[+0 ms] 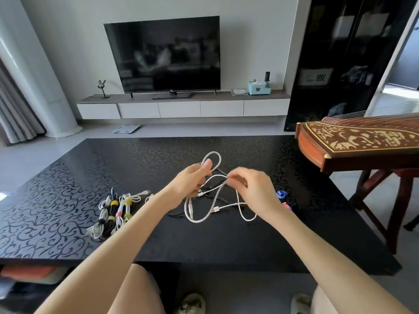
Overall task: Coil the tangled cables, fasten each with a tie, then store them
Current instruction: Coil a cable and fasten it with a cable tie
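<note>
A tangle of white cables (205, 217) mixed with thin black ones hangs over the middle of the black patterned table (68, 177). My left hand (192, 180) grips a loop of white cable that rises above its thumb. To its right, my right hand (251, 189) pinches another strand of the white cable between fingertips. The lower loops and a USB plug rest on the tabletop. Several coiled cables (113, 211), bound with yellow, pink and black ties, lie on the table to the left. Blue and red ties (282, 196) lie partly hidden behind my right hand.
A wooden zither (358, 141) on a stand overhangs the table's right far corner. Beyond the table stand a TV (167, 55) and a low white cabinet (181, 108). My knees and shoes sit below the table's near edge.
</note>
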